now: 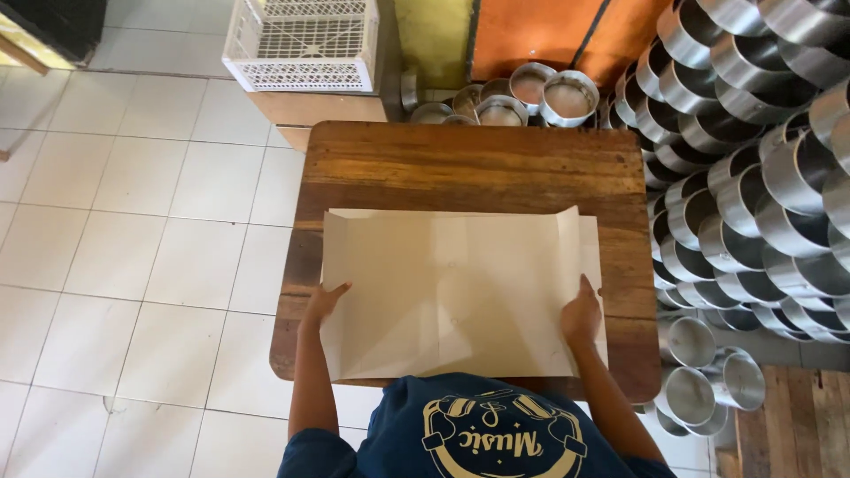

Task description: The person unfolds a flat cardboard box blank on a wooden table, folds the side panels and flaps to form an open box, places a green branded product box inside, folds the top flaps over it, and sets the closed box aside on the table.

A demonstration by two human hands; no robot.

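1. Stacked aluminium pots, a large pile filling the floor on the person's right, close against the table edge. Judged risk: an elbow swung wide on that side could knock the nearest ones over.
2. Wooden table, dark, worn top with rounded corners, standing on white floor tiles. The near edge is almost covered by the sheet, so the sheet could slide off toward the person if pulled.
3. Cream cardboard sheet, flat on the table's near half, creased, with a narrow flap raised along its right side and another panel lying under it. Judged risk: uneven pressure from the two sides could skew it or bend it off the existing creases.
4. White plastic crate, on a low cabinet beyond the table, well apart from the work.
5. Right hand, laid flat on the sheet's right part beside the flap, fingers pressed together and pointing away.
6. Left hand, at the sheet's left edge, fingers spread, thumb over the edge; whether it pinches the edge or only rests I cannot tell.
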